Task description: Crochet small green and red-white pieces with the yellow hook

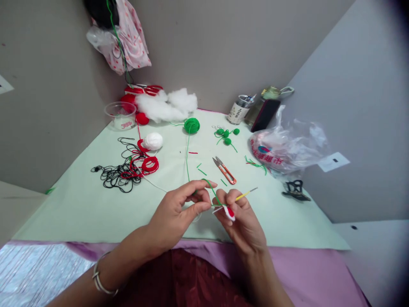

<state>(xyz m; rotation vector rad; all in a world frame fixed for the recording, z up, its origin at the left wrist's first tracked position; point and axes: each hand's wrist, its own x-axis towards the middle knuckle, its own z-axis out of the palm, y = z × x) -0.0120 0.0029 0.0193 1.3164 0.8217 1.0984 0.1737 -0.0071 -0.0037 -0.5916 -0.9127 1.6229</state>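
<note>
Over the table's front part, my right hand (241, 219) is closed on a crochet hook with a yellow handle (243, 195). The same hand pinches a small red and white crocheted piece (229, 212). Green yarn (214, 192) loops over my left index finger and runs to the piece. My left hand (180, 209) is closed, thumb and fingers pinching the green yarn just left of the piece. From there a strand leads back to a green yarn ball (192, 125). The hook's tip is partly hidden by the fingers and yarn.
Orange-handled thread snips (224, 170) lie beyond my hands. Tangled black yarn (119, 172), red yarn (149, 165) and a white ball (152, 141) lie left. White stuffing (166, 104) sits at the back. Small green pieces (226, 134), a plastic bag (287, 143) and a black clip (296, 190) are right.
</note>
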